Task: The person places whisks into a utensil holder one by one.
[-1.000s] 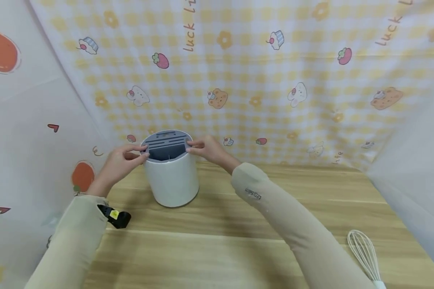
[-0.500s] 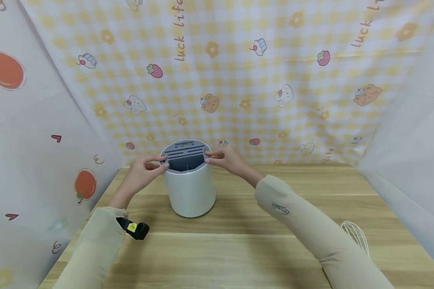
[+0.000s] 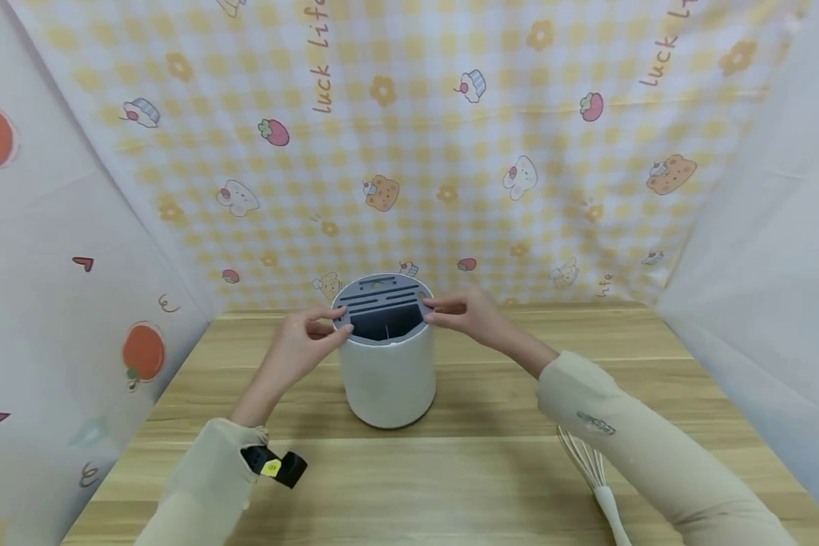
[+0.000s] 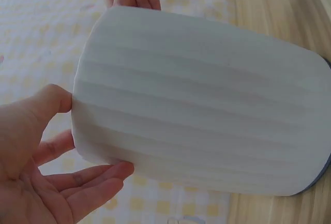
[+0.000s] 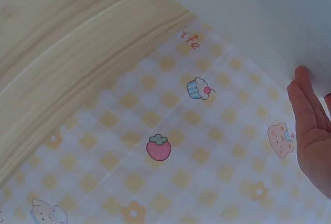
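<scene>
A white round utensil holder [image 3: 389, 383] with a grey slotted top [image 3: 381, 299] stands upright over the wooden table, left of the middle in the head view. Whether its base touches the table is hard to tell. My left hand [image 3: 303, 341] pinches the rim on the left side, thumb toward the front. On the opposite side my right hand [image 3: 474, 315] pinches the rim as well. In the left wrist view the holder's ribbed wall [image 4: 196, 100] fills the middle, and its dark base edge shows. The right wrist view catches its smooth side [image 5: 248, 22] beside my fingers [image 5: 305, 100].
A whisk [image 3: 597, 478] with a white handle lies on the wooden table [image 3: 409, 485] at the front right, partly behind my right sleeve. A checked cloth [image 3: 423, 136] hangs behind the table, with white sheets on both sides. A black strap device [image 3: 276, 465] sits at my left wrist.
Both hands have moved the utensil holder right and nearer to me, keeping their pinch on its rim. The head view has shifted too, and the whisk appears farther left in it.
</scene>
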A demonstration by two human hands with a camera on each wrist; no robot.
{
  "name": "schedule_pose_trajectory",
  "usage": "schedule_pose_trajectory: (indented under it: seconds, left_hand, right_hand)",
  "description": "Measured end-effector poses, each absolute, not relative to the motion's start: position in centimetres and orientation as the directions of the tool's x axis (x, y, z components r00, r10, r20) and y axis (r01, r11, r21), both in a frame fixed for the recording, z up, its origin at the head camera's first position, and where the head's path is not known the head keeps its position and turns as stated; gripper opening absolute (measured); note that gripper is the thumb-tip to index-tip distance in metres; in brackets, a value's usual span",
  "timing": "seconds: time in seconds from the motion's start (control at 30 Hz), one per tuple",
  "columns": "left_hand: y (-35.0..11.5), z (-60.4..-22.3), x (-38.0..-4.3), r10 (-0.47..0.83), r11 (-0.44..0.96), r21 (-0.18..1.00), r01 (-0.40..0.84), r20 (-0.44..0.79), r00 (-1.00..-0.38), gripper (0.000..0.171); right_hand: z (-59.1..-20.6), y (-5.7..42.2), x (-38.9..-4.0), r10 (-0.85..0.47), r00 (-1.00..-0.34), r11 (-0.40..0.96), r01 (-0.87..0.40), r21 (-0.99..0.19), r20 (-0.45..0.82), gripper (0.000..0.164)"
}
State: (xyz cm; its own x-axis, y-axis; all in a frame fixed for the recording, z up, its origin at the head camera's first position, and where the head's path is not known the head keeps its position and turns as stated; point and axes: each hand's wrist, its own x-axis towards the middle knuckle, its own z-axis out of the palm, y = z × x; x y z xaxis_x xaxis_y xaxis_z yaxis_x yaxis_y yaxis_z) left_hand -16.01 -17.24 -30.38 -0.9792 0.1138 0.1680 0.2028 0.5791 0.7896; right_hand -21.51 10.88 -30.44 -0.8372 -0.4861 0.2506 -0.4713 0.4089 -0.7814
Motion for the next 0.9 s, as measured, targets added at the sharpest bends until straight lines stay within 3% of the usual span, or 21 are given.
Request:
schedule_pose_trajectory:
  seconds: [0.37, 0.9]
  left_hand:
    - [-13.9, -31.2, -14.4, 0.146, 0.498, 0.836, 0.229, 0.18, -0.973, 0.04]
    - [-10.9, -31.5, -12.7, 0.25, 0.471, 0.81, 0.349, 0.257, -0.934, 0.035]
  right_hand:
    - [-30.6, 14.7, -18.2, -0.445, -0.867, 0.447, -0.434, -0.782, 0.227, 0.036]
    - [-30.8, 18.0, -12.6, -0.309, -0.928, 0.449, -0.335, -0.829, 0.208, 0.036]
